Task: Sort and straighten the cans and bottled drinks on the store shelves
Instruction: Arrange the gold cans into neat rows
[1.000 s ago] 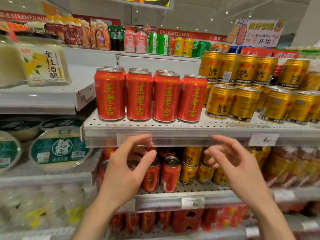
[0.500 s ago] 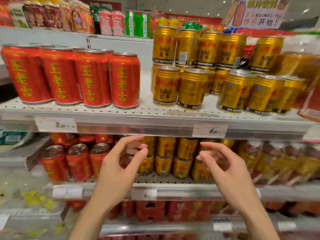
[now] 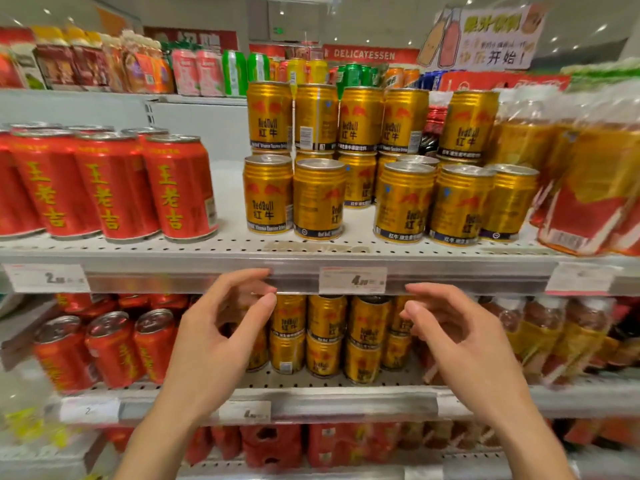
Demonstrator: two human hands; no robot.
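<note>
Gold Red Bull cans (image 3: 403, 202) stand stacked two high on the white perforated shelf (image 3: 311, 249), some turned so their labels face sideways. Red herbal-tea cans (image 3: 180, 187) stand in a row to their left. More gold cans (image 3: 325, 329) and red cans (image 3: 114, 348) fill the shelf below. My left hand (image 3: 214, 344) and my right hand (image 3: 460, 348) hover in front of the shelf's price rail, both empty with fingers curled and apart, touching no can.
Shrink-wrapped multipacks (image 3: 595, 181) crowd the shelf's right end. Bottled drinks (image 3: 554, 337) stand lower right. Price tags (image 3: 352, 280) sit on the rail. Assorted cans and cartons (image 3: 207, 72) line the top shelf. Red packs (image 3: 273, 445) lie at the bottom.
My view has shifted right and closer, so the gold cans are now centred. Both hands stayed empty and rose slightly toward the price rail.
</note>
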